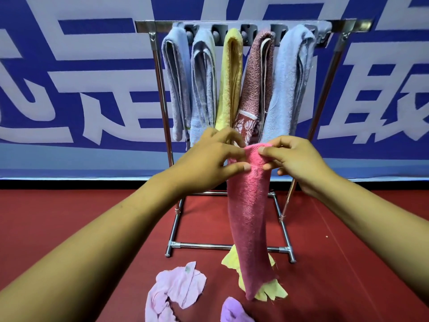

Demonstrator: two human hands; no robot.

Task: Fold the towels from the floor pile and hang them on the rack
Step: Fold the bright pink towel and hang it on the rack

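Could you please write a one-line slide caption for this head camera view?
Both hands, left hand and right hand, pinch a folded pink towel before a rack holding five hung towels.

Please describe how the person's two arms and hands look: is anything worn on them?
Both forearms are bare, with no sleeves in view. The left hand and right hand wear no gloves, rings, watch or bracelet that I can see. The fingernails are short and unpainted.

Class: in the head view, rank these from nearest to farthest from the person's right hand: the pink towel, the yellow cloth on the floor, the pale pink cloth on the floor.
1. pink towel: pinched by the right hand.
2. yellow cloth: on the floor, below the towel's hanging end.
3. pale pink cloth: on the floor, farther left.
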